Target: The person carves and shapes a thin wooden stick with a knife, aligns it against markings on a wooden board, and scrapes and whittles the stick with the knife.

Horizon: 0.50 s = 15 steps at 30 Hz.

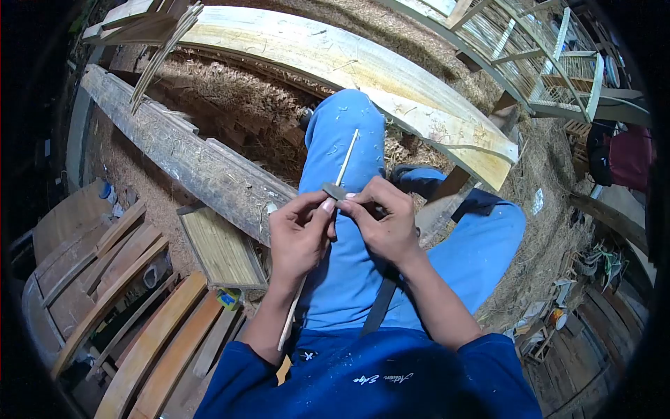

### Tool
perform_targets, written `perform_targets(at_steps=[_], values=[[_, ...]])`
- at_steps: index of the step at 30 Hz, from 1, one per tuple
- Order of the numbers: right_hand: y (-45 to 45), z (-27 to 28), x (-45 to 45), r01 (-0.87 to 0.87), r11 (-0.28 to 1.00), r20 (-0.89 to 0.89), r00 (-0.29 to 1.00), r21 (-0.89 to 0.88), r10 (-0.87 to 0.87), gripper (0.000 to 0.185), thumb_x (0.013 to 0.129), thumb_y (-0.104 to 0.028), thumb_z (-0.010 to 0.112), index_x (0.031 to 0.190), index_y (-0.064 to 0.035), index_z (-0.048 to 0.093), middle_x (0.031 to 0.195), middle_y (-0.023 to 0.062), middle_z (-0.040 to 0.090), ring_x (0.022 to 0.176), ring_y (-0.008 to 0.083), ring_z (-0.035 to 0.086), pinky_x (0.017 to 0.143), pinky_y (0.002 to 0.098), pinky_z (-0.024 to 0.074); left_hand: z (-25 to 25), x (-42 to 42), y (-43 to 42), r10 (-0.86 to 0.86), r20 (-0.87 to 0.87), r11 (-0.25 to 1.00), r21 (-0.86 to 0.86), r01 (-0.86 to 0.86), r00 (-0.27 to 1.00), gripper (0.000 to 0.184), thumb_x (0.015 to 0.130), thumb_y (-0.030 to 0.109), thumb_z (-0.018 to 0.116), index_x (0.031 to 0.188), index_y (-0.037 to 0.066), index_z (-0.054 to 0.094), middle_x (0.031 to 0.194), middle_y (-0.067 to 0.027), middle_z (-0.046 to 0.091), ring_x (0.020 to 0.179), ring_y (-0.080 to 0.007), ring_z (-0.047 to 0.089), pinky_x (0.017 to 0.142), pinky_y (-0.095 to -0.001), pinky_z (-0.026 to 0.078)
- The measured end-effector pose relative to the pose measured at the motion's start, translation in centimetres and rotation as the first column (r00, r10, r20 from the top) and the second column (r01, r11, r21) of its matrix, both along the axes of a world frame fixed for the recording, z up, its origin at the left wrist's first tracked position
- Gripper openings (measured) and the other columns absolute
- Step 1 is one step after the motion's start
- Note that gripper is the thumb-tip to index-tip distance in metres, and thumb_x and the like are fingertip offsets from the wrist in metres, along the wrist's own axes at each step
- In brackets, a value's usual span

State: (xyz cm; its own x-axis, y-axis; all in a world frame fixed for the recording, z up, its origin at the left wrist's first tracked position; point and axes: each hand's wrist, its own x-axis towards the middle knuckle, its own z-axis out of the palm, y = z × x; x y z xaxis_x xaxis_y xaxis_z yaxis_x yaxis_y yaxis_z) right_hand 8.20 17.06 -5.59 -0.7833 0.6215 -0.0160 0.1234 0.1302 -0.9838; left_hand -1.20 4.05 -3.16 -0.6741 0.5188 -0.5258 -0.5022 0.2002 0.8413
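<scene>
A thin pale bamboo strip (347, 158) runs lengthwise over my raised leg, passes between my hands, and comes out again beside my left wrist. Where the hands meet, a small grey flat piece (334, 190), like a blade or metal plate, lies across the strip. My left hand (299, 234) is closed in a pinch around the strip, its thumb against the grey piece. On the other side my right hand (385, 220) pinches the grey piece between thumb and curled fingers. The exact contact beneath the thumbs is hidden.
A long weathered beam (188, 157) lies ahead on the left, with a bundle of thin strips (164, 59) leaning over it. Beyond my knee stretches a wide pale plank (335, 52). Curved wood pieces (150, 342) stand lower left; a slatted frame (537, 59) is upper right.
</scene>
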Motion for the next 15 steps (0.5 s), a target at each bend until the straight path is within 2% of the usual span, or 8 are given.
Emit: perform_targets(at_steps=[1,4,10,15], values=[[-0.1,0.1,0.0,-0.012,0.999,-0.014,1.000,0.045,0.012,0.012,0.079,-0.001,0.079,0.080,0.0032,0.068,0.074,0.0108,0.063,0.066,0.0179,0.061,0.059,0.0303,0.0459,0.0,0.2,-0.4,-0.004,0.004,1.000,-0.004,0.004,1.000,0.019,0.098,0.007,0.062,0.113,-0.004,0.067,0.063,-0.0036,0.061,0.044,-0.0044,0.047,0.037,-0.0211,0.033],[-0.3,0.0,0.2,-0.040,0.996,0.018,0.999,0.082,0.039,0.013,0.078,0.000,0.079,0.079,0.0030,0.067,0.074,0.0121,0.062,0.065,0.0197,0.061,0.058,0.0310,0.0459,0.4,0.6,-1.0,0.044,0.032,0.999,-0.006,-0.044,0.999,0.019,0.097,0.006,0.063,0.113,-0.004,0.067,0.064,-0.0040,0.061,0.046,-0.0044,0.048,0.038,-0.0206,0.032],[-1.0,0.3,0.3,-0.041,0.996,0.049,0.998,0.080,0.037,0.014,0.077,0.001,0.079,0.077,0.0030,0.065,0.073,0.0112,0.060,0.063,0.0206,0.060,0.058,0.0318,0.0452,0.8,1.3,-1.5,0.076,0.039,0.997,-0.019,-0.075,0.996,0.021,0.097,0.006,0.063,0.115,-0.005,0.067,0.065,-0.0039,0.062,0.047,-0.0038,0.047,0.039,-0.0200,0.031],[-0.8,0.0,0.2,-0.028,0.995,0.024,0.999,0.092,0.026,0.014,0.077,0.001,0.079,0.076,0.0027,0.064,0.071,0.0109,0.057,0.063,0.0206,0.058,0.057,0.0320,0.0445,1.6,1.8,-1.8,0.067,0.012,0.993,-0.096,-0.065,0.998,0.025,0.097,0.006,0.063,0.121,-0.003,0.067,0.066,-0.0032,0.062,0.046,-0.0029,0.045,0.040,-0.0194,0.032]])
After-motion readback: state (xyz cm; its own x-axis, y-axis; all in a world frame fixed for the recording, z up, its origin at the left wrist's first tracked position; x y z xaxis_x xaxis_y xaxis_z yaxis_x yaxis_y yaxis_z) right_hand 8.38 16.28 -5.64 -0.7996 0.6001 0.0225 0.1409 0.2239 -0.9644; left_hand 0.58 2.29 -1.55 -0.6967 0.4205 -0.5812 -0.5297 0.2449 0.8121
